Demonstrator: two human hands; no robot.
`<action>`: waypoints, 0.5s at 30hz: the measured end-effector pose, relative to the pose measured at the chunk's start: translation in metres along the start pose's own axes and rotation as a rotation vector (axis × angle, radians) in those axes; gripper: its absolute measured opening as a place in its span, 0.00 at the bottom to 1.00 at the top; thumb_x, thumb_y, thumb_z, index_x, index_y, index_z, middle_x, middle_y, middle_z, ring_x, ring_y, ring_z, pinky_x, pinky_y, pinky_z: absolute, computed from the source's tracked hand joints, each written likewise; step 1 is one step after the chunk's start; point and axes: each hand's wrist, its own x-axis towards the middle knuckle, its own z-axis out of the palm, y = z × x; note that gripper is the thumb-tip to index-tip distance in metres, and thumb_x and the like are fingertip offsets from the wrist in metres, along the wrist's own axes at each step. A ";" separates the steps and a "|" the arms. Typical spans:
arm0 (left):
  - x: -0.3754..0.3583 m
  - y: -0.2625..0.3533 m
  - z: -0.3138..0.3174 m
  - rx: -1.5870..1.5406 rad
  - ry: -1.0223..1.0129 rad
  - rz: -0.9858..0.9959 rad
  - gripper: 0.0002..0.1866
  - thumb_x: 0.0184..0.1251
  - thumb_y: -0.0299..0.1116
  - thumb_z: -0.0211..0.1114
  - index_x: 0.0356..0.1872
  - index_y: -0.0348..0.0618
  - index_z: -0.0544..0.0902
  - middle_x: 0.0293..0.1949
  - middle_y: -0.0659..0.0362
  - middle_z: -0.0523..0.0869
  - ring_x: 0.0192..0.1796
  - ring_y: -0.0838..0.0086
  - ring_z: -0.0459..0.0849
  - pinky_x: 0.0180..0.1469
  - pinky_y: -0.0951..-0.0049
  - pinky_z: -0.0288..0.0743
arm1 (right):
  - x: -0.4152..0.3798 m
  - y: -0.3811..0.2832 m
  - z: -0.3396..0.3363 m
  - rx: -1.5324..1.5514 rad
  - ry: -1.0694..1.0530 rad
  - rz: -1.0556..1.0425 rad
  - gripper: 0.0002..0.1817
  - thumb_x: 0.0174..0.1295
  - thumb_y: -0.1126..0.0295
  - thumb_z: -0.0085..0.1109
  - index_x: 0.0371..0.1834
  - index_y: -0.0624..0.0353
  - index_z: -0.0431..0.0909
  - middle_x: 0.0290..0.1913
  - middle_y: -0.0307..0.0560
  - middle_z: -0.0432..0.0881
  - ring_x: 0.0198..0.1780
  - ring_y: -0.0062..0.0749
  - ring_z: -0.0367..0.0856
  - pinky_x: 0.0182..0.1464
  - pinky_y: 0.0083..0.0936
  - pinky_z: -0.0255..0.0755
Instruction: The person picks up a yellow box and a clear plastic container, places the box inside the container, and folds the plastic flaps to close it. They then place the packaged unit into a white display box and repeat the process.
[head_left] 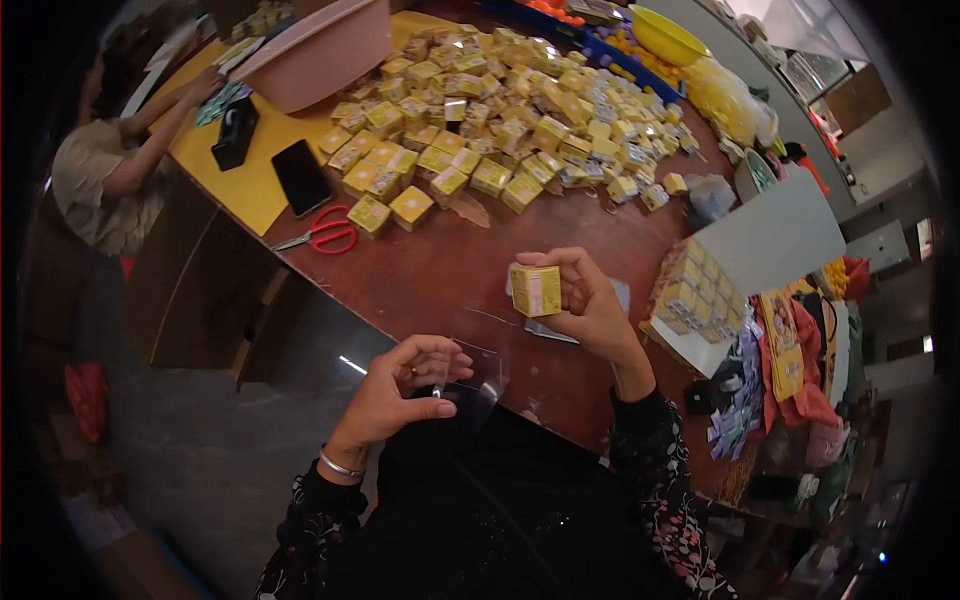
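Note:
My right hand (593, 308) is closed around a small yellow box (540, 292) with a pale pink strip on its front, held above the red-brown table (440, 285). To its left, near the table's front edge, my left hand (400, 388) has its fingers curled around a clear plastic box (487, 372); its edges are faint, so its exact shape is hard to make out. A white sheet (612, 300) lies partly hidden below my right hand. Beyond both hands spreads a large heap of similar yellow boxes (510, 110).
Red-handled scissors (332, 230), a black phone (301, 177), a tape dispenser (236, 132) and a pink tub (318, 55) are at the left. On the right stands an open white carton (775, 235) with stacked small boxes (697, 285). Another person (110, 185) works at the far left.

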 end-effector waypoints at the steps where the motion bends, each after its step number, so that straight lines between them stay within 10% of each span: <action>1: 0.003 -0.001 0.004 -0.007 -0.012 0.001 0.36 0.57 0.22 0.81 0.67 0.36 0.75 0.61 0.51 0.85 0.64 0.63 0.85 0.69 0.63 0.79 | -0.019 0.000 -0.008 -0.012 0.050 -0.027 0.31 0.59 0.80 0.72 0.66 0.57 0.71 0.69 0.46 0.78 0.67 0.31 0.79 0.70 0.32 0.74; 15: 0.045 -0.030 0.085 0.066 -0.291 -0.175 0.34 0.58 0.21 0.80 0.67 0.37 0.75 0.62 0.51 0.84 0.65 0.63 0.85 0.68 0.64 0.79 | -0.191 0.051 -0.053 0.243 0.394 -0.146 0.32 0.61 0.84 0.65 0.69 0.56 0.68 0.67 0.50 0.76 0.66 0.32 0.79 0.69 0.30 0.75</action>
